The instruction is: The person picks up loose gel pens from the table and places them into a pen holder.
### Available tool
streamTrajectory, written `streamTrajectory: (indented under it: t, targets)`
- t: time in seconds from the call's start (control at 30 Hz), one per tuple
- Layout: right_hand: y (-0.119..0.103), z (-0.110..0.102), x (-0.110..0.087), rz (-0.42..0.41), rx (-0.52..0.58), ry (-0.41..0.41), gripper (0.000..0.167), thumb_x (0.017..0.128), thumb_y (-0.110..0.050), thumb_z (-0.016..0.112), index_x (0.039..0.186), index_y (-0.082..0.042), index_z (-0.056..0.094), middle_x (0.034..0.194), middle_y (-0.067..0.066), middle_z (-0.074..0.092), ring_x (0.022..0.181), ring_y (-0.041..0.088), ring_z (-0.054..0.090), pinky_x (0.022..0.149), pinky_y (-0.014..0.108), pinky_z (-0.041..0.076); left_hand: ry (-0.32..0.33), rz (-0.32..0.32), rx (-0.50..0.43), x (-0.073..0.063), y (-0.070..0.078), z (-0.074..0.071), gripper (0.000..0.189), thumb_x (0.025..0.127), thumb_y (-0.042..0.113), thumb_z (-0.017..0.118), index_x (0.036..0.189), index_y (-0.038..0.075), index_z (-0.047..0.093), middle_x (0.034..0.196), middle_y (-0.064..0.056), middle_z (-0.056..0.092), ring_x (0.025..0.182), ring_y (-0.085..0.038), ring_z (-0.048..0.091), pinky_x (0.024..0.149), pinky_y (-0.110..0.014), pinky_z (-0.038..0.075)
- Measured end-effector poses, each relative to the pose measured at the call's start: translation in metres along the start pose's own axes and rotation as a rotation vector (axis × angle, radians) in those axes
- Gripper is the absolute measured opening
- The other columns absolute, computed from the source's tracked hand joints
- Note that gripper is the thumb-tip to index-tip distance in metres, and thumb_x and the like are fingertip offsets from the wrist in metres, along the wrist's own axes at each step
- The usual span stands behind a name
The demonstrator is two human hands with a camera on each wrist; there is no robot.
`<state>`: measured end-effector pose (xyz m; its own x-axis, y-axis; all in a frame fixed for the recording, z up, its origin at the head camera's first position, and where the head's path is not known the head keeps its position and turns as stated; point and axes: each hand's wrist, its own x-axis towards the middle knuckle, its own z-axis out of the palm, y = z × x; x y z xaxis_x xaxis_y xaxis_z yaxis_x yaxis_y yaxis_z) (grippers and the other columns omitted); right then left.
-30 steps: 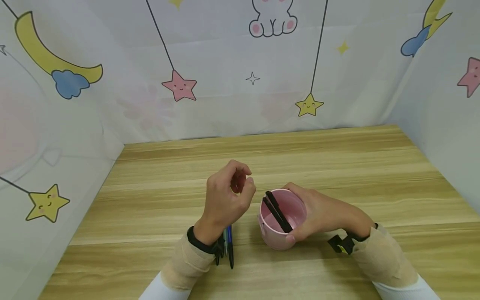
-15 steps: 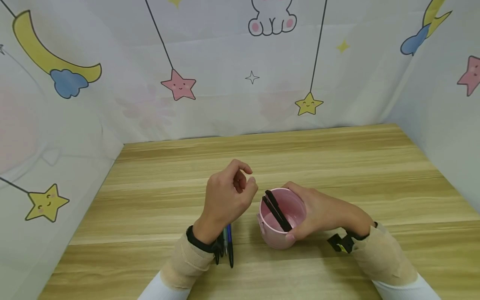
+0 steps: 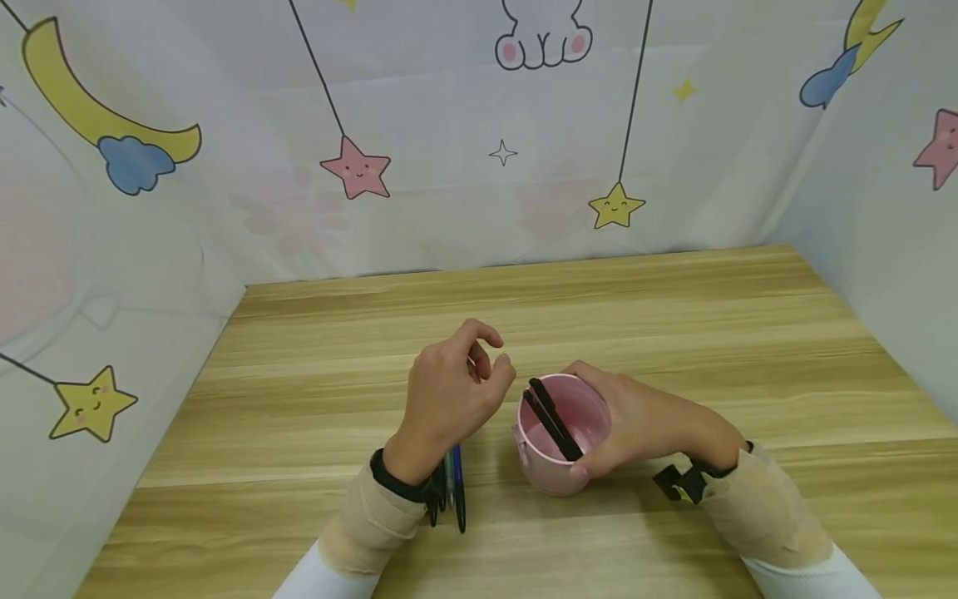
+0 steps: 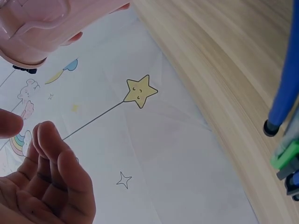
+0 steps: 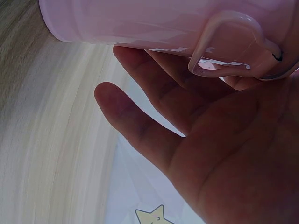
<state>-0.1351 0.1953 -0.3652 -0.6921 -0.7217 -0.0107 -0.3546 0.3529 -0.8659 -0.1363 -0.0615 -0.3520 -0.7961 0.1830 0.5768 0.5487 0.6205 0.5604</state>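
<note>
Pink cup (image 3: 549, 476) within curved right fingers (image 5: 152, 77)

Pale printed cloth (image 3: 434, 237) hung behind and beside a wood-grained tabletop (image 3: 314, 349), which filled the head view's lower part. A yellow moon (image 3: 71, 96) with a blue cloud (image 3: 136, 165) marked the upper left; a pink star (image 3: 357, 169) hung upper centre-left.

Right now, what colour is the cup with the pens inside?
The cup is pink, clearest in the head view.
</note>
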Motion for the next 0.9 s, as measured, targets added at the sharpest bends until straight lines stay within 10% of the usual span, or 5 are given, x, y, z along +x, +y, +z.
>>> streamTrajectory:
  t: [0.9]
  targets:
    - [0.0008,0.0022,0.0002,-0.012,-0.02,0.004,0.082,0.066,-0.039,0.093,0.133,-0.023,0.05,0.119,-0.005,0.065,0.107,0.023,0.063,0.089,0.043,0.053,-0.118,-0.102,0.11,-0.0015,-0.0018,-0.0025,0.016,0.087,0.027,0.064,0.099,0.017,0.069,0.056,0.013,0.05,0.044,-0.008,0.044,0.044,-0.03,0.039]
